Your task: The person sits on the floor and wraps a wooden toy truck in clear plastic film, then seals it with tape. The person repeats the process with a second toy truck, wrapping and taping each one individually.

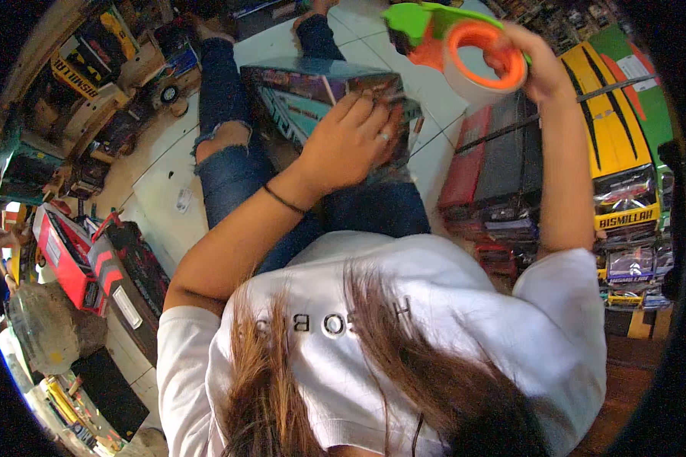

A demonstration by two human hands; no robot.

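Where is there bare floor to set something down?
Left floor patch, between the left leg and red-striped box, though a paper scrap lies there. Right floor patch, between the wrapped box and dark stack. Far right is crowded with packages.

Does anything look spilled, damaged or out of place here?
A small pale scrap lies on the floor tiles, left of the person's jeans, like litter. The jeans are ripped open at one knee, perhaps by design. Nothing looks spilled.
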